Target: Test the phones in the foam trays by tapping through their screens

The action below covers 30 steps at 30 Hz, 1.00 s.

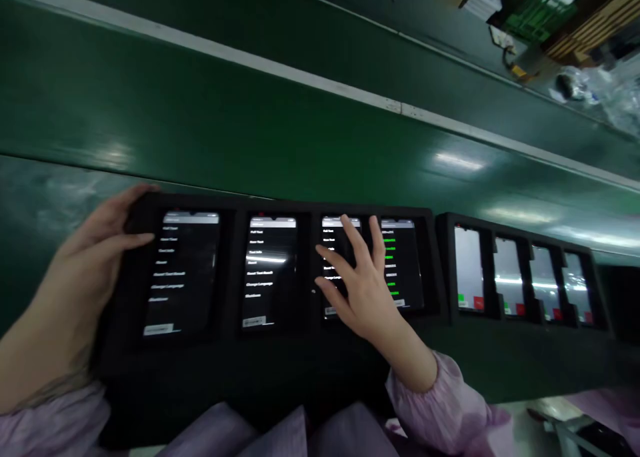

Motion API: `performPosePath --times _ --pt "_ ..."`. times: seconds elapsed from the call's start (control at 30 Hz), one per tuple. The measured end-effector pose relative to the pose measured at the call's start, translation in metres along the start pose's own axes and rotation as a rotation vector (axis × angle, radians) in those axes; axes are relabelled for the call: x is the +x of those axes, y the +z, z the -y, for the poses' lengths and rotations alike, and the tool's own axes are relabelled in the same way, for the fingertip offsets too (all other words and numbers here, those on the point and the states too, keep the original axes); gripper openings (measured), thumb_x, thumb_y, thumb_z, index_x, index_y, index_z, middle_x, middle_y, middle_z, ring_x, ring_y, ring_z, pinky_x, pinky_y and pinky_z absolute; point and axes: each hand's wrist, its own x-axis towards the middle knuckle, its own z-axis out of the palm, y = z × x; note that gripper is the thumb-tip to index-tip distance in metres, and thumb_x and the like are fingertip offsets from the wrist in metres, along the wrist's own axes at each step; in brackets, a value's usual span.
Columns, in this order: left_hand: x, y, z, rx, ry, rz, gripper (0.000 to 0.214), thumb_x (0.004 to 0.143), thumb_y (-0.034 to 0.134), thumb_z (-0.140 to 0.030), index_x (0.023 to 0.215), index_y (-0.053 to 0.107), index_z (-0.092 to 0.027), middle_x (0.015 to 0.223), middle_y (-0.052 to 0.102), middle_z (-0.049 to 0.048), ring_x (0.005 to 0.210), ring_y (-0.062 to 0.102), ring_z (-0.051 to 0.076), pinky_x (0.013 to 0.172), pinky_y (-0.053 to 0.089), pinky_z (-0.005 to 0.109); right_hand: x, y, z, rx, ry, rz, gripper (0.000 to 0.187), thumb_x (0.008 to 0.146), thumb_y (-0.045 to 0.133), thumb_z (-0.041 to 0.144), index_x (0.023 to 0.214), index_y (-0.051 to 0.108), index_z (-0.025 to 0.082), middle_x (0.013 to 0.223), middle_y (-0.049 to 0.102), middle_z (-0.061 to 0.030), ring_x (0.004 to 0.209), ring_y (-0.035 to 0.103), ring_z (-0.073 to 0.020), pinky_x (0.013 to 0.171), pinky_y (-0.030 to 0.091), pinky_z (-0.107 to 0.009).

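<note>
A black tray (231, 270) holds a row of several phones in separate slots. The leftmost phone (187, 263) and the second phone (273, 270) are lit, with white menu lists on dark screens. My left hand (80, 263) grips the tray's left end, thumb on top and fingers around the far corner. Over the third phone (329, 232) hovers or rests my right hand (367, 290), fingers spread; whether a fingertip touches the screen I cannot tell. That hand partly covers the third phone and the rightmost phone (409, 263), whose screen shows green and white text lines.
To the right stands a second black tray (447, 270) with several phones (469, 263) showing pale screens with green and red blocks. A green work surface (225, 130) with a pale strip (310, 80) stretches behind. At the far right lie a green crate (537, 13) and clear plastic bags (610, 97).
</note>
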Motion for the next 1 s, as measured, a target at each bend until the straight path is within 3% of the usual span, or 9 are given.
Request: performPosePath --times 0.1,0.17,0.27,0.4,0.5,0.6,0.77,0.93,1.0 --pt "-0.001 0.001 -0.013 -0.125 -0.097 -0.072 0.069 0.060 0.074 -0.021 0.128 0.071 -0.029 0.147 0.063 -0.0043 0.151 0.046 0.035 0.137 0.018 0.065 0.015 0.009 0.019 0.017 -0.041 0.051 0.041 0.103 0.064 0.045 0.139 0.066 0.025 0.171 0.037 -0.0120 0.162 0.015 -0.0496 0.120 0.038 -0.078" --pt "-0.004 0.004 -0.024 -0.168 -0.171 -0.079 0.070 0.056 0.074 -0.017 0.125 0.073 -0.030 0.146 0.064 -0.0065 0.151 0.047 0.032 0.138 0.020 0.058 0.023 0.015 0.026 0.000 -0.050 0.057 0.042 0.102 0.064 0.046 0.139 0.066 0.026 0.171 0.037 -0.0112 0.162 0.017 -0.0501 0.120 0.037 -0.080" --pt "-0.006 0.005 -0.033 -0.175 -0.239 -0.022 0.077 0.059 0.076 -0.021 0.136 0.067 -0.030 0.142 0.066 -0.0018 0.137 0.059 0.031 0.133 0.035 0.057 0.031 0.023 0.030 -0.018 -0.064 0.052 0.040 0.103 0.063 0.044 0.137 0.067 0.024 0.171 0.037 -0.0126 0.161 0.018 -0.0517 0.118 0.037 -0.082" --pt "-0.001 0.000 -0.020 -0.133 -0.215 0.020 0.081 0.061 0.083 -0.035 0.139 0.064 -0.029 0.146 0.063 0.0037 0.129 0.062 0.032 0.120 0.053 0.054 0.030 0.021 0.027 0.020 -0.082 -0.001 0.036 0.105 0.059 0.037 0.136 0.067 0.022 0.169 0.040 -0.0134 0.161 0.018 -0.0497 0.119 0.037 -0.079" --pt "0.002 -0.002 -0.008 -0.105 -0.140 0.040 0.086 0.064 0.089 -0.048 0.142 0.059 -0.029 0.156 0.054 0.0028 0.142 0.054 0.033 0.129 0.038 0.061 0.027 0.015 0.024 0.054 -0.073 -0.063 0.034 0.106 0.054 0.032 0.137 0.065 0.022 0.166 0.044 -0.0137 0.161 0.020 -0.0456 0.122 0.037 -0.075" --pt "0.002 -0.001 -0.006 -0.108 -0.083 0.025 0.088 0.064 0.091 -0.049 0.143 0.058 -0.028 0.162 0.049 0.0019 0.152 0.043 0.033 0.134 0.024 0.062 0.022 0.010 0.021 0.055 -0.054 -0.106 0.032 0.107 0.051 0.030 0.136 0.065 0.024 0.161 0.049 -0.0116 0.160 0.027 -0.0416 0.122 0.038 -0.071" --pt "-0.002 0.003 -0.019 -0.169 -0.179 0.002 0.088 0.062 0.083 -0.036 0.145 0.057 -0.027 0.158 0.054 0.0019 0.148 0.049 0.034 0.131 0.035 0.059 0.012 0.006 0.020 0.065 -0.054 -0.157 0.027 0.106 0.052 0.024 0.127 0.069 0.025 0.151 0.058 -0.0101 0.155 0.037 -0.0380 0.120 0.045 -0.065" --pt "-0.006 -0.002 -0.021 -0.193 -0.192 -0.040 0.089 0.057 0.085 -0.034 0.141 0.060 -0.024 0.160 0.052 0.0028 0.155 0.040 0.033 0.137 0.019 0.055 0.001 0.007 0.027 0.102 -0.085 -0.142 0.026 0.103 0.056 0.019 0.121 0.072 0.024 0.146 0.064 -0.0081 0.152 0.043 -0.0361 0.115 0.053 -0.060" --pt "-0.008 -0.007 -0.020 -0.190 -0.217 -0.018 0.094 0.054 0.090 -0.036 0.142 0.059 -0.025 0.161 0.050 0.0009 0.157 0.038 0.030 0.137 0.019 0.050 -0.003 0.009 0.032 0.116 -0.105 -0.127 0.025 0.102 0.056 0.017 0.118 0.074 0.024 0.145 0.065 -0.0078 0.152 0.045 -0.0360 0.113 0.055 -0.059"
